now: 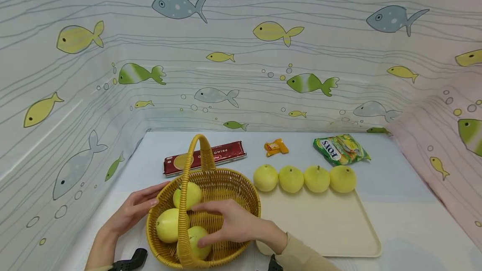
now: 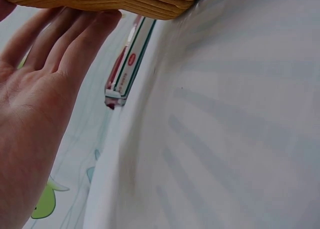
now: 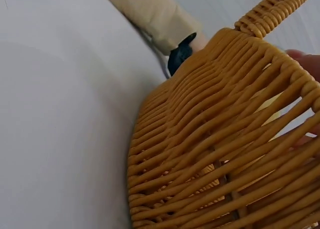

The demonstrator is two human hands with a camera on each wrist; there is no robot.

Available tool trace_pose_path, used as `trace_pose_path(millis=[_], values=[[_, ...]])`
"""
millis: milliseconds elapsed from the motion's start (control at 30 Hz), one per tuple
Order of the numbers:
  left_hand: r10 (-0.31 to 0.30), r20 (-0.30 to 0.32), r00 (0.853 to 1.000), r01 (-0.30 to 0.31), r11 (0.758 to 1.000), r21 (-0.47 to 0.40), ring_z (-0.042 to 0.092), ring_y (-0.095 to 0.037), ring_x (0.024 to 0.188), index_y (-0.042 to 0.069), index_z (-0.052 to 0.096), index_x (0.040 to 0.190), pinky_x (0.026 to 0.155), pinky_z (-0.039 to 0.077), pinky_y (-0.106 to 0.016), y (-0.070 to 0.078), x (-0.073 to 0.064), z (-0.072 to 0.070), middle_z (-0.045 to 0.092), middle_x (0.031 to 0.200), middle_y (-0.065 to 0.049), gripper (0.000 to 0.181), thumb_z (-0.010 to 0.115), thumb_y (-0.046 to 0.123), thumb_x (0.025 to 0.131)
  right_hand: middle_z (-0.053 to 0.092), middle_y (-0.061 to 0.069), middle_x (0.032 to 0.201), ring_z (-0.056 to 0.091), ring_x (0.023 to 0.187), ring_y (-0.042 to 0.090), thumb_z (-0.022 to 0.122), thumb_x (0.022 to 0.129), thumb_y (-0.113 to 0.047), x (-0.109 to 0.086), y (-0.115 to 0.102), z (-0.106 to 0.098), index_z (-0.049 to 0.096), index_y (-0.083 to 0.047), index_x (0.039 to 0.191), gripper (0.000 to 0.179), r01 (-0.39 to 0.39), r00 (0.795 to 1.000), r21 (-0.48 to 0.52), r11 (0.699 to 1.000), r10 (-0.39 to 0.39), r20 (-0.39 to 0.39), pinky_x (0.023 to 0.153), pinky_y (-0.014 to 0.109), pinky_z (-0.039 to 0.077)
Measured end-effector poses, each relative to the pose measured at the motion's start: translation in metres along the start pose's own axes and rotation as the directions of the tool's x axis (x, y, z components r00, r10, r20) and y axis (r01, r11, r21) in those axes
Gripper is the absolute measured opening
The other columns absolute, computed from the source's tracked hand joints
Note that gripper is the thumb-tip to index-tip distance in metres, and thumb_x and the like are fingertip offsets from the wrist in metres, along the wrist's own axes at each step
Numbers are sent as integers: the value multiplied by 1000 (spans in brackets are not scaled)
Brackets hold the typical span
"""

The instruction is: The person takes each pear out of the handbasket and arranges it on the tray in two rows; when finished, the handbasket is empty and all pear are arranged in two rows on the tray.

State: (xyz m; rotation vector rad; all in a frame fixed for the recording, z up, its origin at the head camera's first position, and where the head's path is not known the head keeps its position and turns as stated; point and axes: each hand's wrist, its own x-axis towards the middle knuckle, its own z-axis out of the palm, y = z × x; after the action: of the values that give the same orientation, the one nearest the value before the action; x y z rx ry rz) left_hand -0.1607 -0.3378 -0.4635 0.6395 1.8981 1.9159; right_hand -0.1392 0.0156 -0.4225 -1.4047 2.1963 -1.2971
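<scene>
A yellow wicker basket (image 1: 231, 179) with a tall handle stands at the front of the table. Inside lie three round yellow pears: one at the back (image 1: 192, 195), one at the left (image 1: 167, 225) and one at the front (image 1: 199, 252), partly behind the handle. My right hand (image 1: 237, 223) reaches into the basket, fingers and thumb spread; the thumb lies over the front pear, with no pear gripped. My left hand (image 1: 129, 212) rests against the basket's left side, fingers extended; the left wrist view shows those fingers (image 2: 60, 44) against the woven wall (image 2: 115, 1).
Right of the basket lies a cream tray (image 1: 320, 221), with several yellow pears (image 1: 317, 179) in a row along its far edge. Behind are a long red packet (image 1: 229, 152), a small orange-wrapped sweet (image 1: 276, 147) and a green FOX'S bag (image 1: 340, 149). A fish-patterned curtain surrounds the table.
</scene>
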Motion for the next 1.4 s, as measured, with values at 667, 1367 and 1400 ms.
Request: trace_pose_path(millis=[667, 1367, 1400], values=[[17, 2, 1000, -17, 1000, 8, 48, -4, 136, -10, 29, 152, 105, 43, -20, -1, 0, 1, 51, 150, 6, 50, 34, -6, 102, 62, 1, 139, 55, 129, 6, 80, 86, -31, -1, 8, 4, 54, -12, 142, 64, 32, 994, -117, 993, -19, 112, 104, 14, 41], [30, 35, 999, -29, 999, -26, 47, -5, 137, -9, 27, 153, 106, 43, -20, 1, 0, 1, 50, 152, 6, 51, 32, -5, 103, 61, -8, 126, 53, 113, -6, 77, 87, -42, 0, 8, 5, 58, -20, 141, 61, 53, 976, -244, 968, 1, 216, 96, 8, 39], [28, 35, 999, -27, 999, -27, 47, -5, 137, -8, 27, 153, 106, 43, -20, 1, 0, 0, 50, 152, 6, 51, 32, -5, 103, 61, -7, 125, 53, 112, -6, 77, 87, -42, 0, 8, 5, 58, -20, 140, 61, 51, 976, -248, 967, 4, 216, 95, 7, 39]])
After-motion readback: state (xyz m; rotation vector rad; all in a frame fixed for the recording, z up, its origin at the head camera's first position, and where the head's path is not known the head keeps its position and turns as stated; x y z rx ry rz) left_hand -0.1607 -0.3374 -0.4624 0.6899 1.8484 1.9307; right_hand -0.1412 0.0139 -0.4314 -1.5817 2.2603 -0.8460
